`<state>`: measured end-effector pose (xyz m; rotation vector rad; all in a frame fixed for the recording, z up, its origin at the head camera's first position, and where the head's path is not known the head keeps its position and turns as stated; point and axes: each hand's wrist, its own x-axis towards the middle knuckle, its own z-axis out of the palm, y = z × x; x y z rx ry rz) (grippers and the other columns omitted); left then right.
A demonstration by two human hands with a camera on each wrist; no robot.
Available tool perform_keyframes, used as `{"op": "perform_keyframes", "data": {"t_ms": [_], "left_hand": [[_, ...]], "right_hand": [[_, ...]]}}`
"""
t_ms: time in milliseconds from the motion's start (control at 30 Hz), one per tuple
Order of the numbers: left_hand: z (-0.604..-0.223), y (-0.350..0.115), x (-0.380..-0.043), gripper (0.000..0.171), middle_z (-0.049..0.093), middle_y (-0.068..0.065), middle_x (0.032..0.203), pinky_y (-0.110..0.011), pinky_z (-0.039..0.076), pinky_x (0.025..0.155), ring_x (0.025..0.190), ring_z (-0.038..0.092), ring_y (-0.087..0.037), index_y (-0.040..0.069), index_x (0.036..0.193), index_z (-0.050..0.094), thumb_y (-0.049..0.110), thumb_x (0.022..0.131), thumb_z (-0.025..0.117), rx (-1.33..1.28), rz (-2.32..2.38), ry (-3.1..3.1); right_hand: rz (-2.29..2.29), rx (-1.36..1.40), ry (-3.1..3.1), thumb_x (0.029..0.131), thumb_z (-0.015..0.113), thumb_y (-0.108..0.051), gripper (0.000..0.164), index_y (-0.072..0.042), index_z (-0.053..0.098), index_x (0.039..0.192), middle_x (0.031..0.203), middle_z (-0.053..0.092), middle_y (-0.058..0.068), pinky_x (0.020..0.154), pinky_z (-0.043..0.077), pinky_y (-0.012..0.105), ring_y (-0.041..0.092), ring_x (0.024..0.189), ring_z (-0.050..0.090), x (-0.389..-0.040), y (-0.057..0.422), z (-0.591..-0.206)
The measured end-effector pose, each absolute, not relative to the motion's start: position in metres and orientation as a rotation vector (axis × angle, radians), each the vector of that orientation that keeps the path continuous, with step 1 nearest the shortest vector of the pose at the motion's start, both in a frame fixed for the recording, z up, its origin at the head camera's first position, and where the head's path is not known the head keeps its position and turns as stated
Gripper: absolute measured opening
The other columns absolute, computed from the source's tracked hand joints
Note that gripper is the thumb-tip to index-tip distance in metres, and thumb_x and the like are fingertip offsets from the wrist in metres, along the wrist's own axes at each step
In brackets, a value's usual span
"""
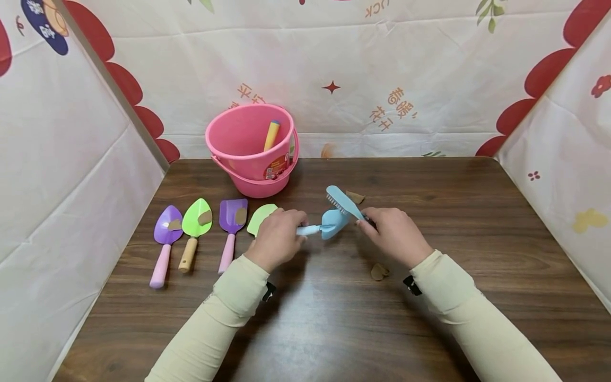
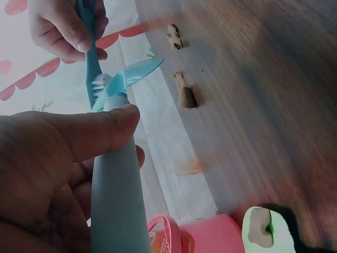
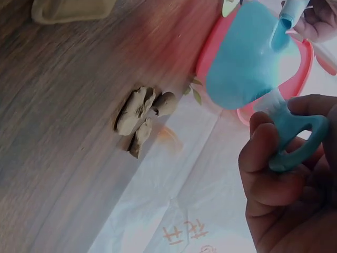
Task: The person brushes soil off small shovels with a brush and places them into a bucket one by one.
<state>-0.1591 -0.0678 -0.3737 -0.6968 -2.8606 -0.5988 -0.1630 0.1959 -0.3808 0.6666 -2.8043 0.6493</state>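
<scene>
In the head view, the left hand (image 1: 280,239) grasps the handle of the blue shovel (image 1: 336,222), held over the table (image 1: 305,329), its blade toward three o'clock. The right hand (image 1: 396,236) clasps the brush (image 1: 345,201), whose head points to ten o'clock, bristles over the blade. Between ten and eleven o'clock from the blue shovel stands the bucket (image 1: 248,179), a yellow handle (image 1: 271,135) inside. At nine o'clock lie the pointed purple shovel (image 1: 167,225), green shovel (image 1: 194,208) and square purple shovel (image 1: 230,215), a brown piece on each blade; the pale green shovel (image 1: 259,217) is partly hidden by the left hand. One lump (image 1: 355,197) lies between one and two o'clock from the blade, another (image 1: 380,271) between four and five.

In the left wrist view, the thumb lies along the blue shovel's handle; the right hand is at twelve o'clock, and the bucket at four.

In the right wrist view, the fingers pinch the brush's looped handle. The blade is at eleven o'clock, in front of the bucket; whether the bristles touch it, I cannot tell.
</scene>
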Motion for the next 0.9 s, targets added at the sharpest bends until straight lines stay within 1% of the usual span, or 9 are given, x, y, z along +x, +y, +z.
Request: {"op": "perform_keyframes", "data": {"t_ms": [167, 300, 433, 667, 800, 900], "left_hand": [[-0.3753, -0.0706, -0.1604, 0.02, 0.068, 0.001, 0.086, -0.036, 0.044, 0.065, 0.076, 0.055, -0.023, 0.014, 0.09, 0.069, 0.012, 0.077, 0.084, -0.617, -0.593, -2.878], [-0.3754, -0.0723, -0.1617, 0.02, 0.068, 0.001, 0.087, -0.036, 0.045, 0.066, 0.077, 0.055, -0.023, 0.014, 0.09, 0.07, 0.013, 0.077, 0.085, -0.562, -0.591, -2.889], [-0.376, -0.0705, -0.161, 0.019, 0.068, 0.001, 0.087, -0.036, 0.045, 0.066, 0.077, 0.055, -0.023, 0.013, 0.091, 0.07, 0.012, 0.078, 0.084, -0.596, -0.6, -2.882], [-0.3769, -0.0696, -0.1574, 0.019, 0.067, 0.002, 0.084, -0.036, 0.044, 0.065, 0.075, 0.055, -0.023, 0.013, 0.087, 0.068, 0.011, 0.077, 0.084, -0.68, -0.605, -2.839], [-0.3765, -0.0718, -0.1581, 0.019, 0.067, 0.001, 0.085, -0.037, 0.045, 0.066, 0.076, 0.055, -0.023, 0.014, 0.088, 0.069, 0.012, 0.078, 0.084, -0.634, -0.626, -2.876], [-0.3762, -0.0736, -0.1591, 0.019, 0.067, 0.001, 0.085, -0.036, 0.045, 0.067, 0.078, 0.055, -0.023, 0.013, 0.09, 0.07, 0.014, 0.078, 0.084, -0.564, -0.636, -2.907]], "right_hand": [[0.651, 0.627, -2.806, 0.095, 0.068, -0.022, 0.014, -0.008, 0.07, 0.095, 0.06, 0.048, -0.004, 0.048, 0.032, 0.03, 0.011, 0.049, 0.038, -0.1603, 0.2006, -0.3791], [0.648, 0.64, -2.825, 0.096, 0.065, -0.019, 0.013, -0.007, 0.071, 0.097, 0.059, 0.049, -0.006, 0.047, 0.032, 0.029, 0.009, 0.049, 0.038, -0.156, 0.2015, -0.3779], [0.662, 0.67, -2.847, 0.096, 0.063, -0.016, 0.013, -0.006, 0.072, 0.098, 0.057, 0.049, -0.007, 0.047, 0.032, 0.028, 0.008, 0.049, 0.038, -0.155, 0.1995, -0.3779], [0.658, 0.643, -2.83, 0.095, 0.067, -0.019, 0.013, -0.007, 0.072, 0.096, 0.057, 0.047, -0.006, 0.046, 0.032, 0.029, 0.009, 0.048, 0.038, -0.1625, 0.1996, -0.3806], [0.643, 0.615, -2.812, 0.095, 0.068, -0.021, 0.013, -0.008, 0.07, 0.094, 0.058, 0.048, -0.006, 0.046, 0.032, 0.03, 0.01, 0.048, 0.037, -0.1621, 0.2018, -0.381], [0.653, 0.628, -2.808, 0.095, 0.067, -0.019, 0.012, -0.007, 0.07, 0.095, 0.06, 0.051, -0.006, 0.046, 0.032, 0.029, 0.01, 0.047, 0.038, -0.1593, 0.201, -0.3798]]}}
